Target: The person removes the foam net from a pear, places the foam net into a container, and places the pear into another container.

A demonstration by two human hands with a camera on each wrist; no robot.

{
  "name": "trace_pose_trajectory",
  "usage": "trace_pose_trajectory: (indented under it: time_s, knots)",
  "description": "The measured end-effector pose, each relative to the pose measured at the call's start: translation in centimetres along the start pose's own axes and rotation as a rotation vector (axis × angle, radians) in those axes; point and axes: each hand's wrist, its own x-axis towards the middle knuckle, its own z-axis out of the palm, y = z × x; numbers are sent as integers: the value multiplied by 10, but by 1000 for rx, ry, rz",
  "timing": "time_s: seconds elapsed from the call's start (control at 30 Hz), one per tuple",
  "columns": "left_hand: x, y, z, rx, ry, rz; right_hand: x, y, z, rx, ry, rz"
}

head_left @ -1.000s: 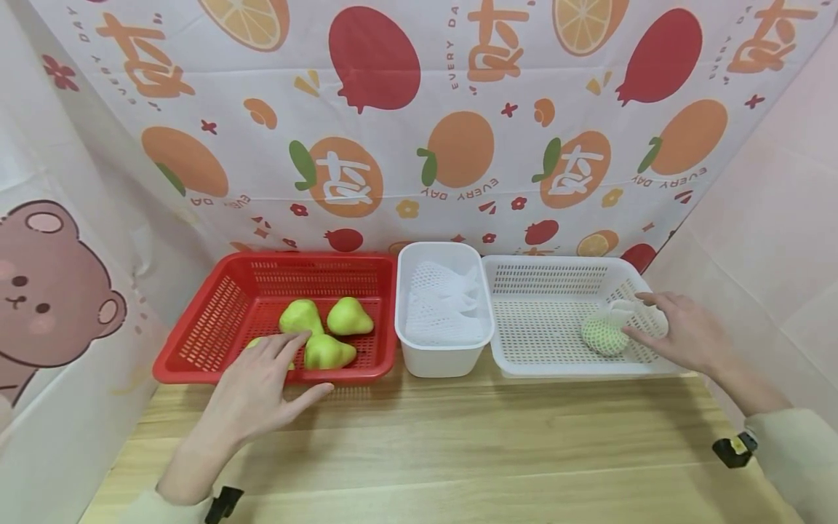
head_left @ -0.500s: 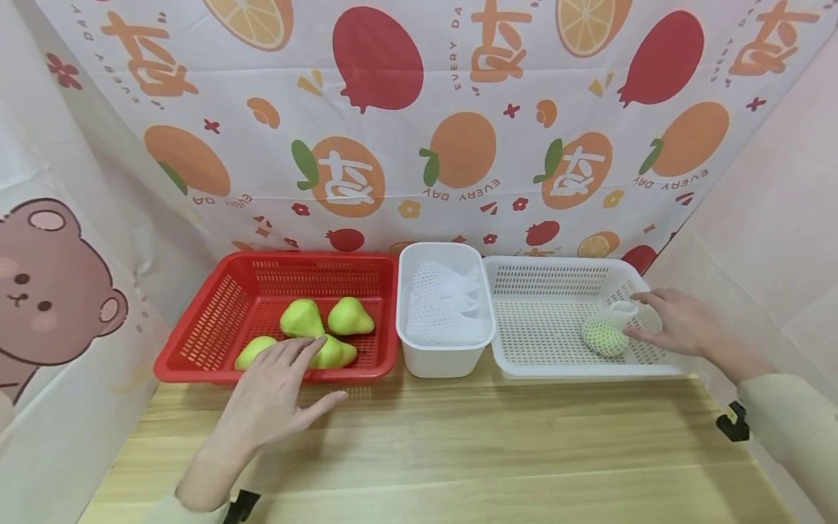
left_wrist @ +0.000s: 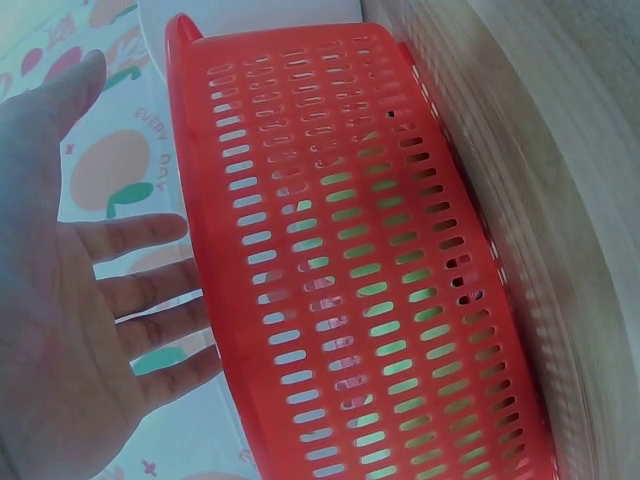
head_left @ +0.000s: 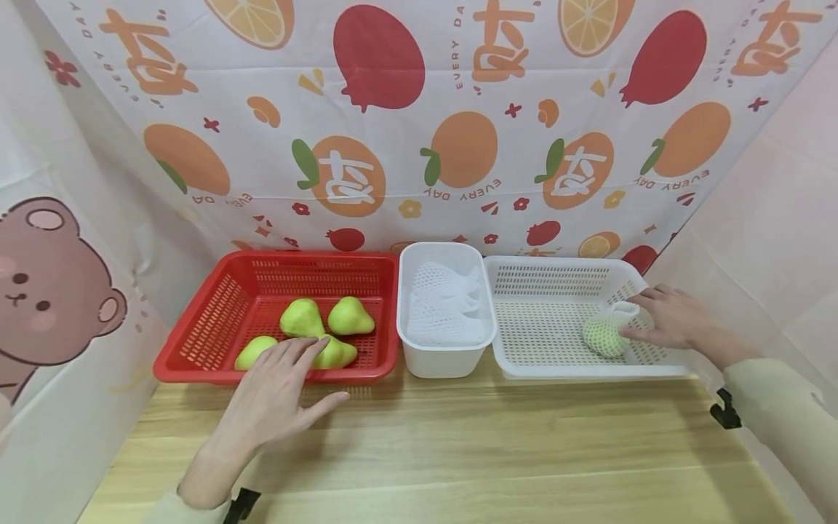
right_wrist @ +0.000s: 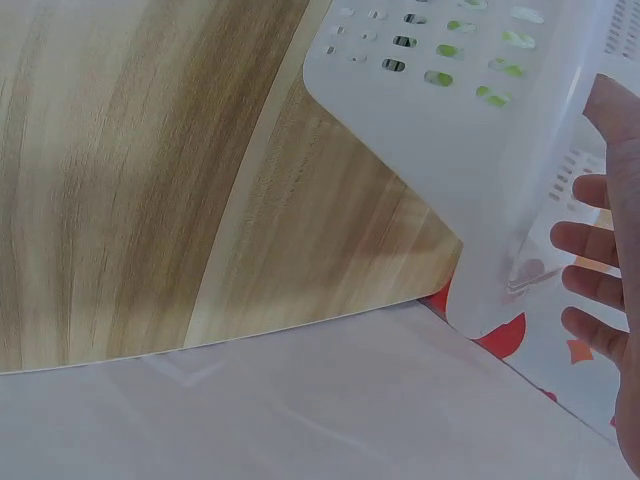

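Observation:
My left hand hovers over the front rim of the red basket, fingers spread and holding nothing. Inside that basket several green pears lie, among them a rear pear and a left pear; the hand partly covers the front ones. From the left wrist, the fingers reach over the basket's rim. At the right end of the white basket, my right hand has relaxed fingers right beside a pear in a white foam net. The right wrist view shows those fingers loosely bent outside the rim.
Between the baskets stands a white bin with several white foam nets in it. All three containers stand in a row on a wooden table, before a fruit-print cloth. A pale wall covering rises at the right.
My left hand has shifted slightly right and toward me, uncovering more of the left pear. My right forearm has moved a little left and up, its fingers staying beside the netted pear.

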Motion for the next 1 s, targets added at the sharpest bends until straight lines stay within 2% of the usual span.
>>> trace_pose_trajectory:
  time_s: [0.4,0.7,1.0]
  knots:
    - [2,3,0,-1,-32,-10,8,-7,2,-92,-16,-90]
    - [0,3,2,2,-36,-3,13,-19,2,-68,-29,-141]
    - [-2,2,2,-2,-37,-7,20,-28,4,-139,-61,-195]
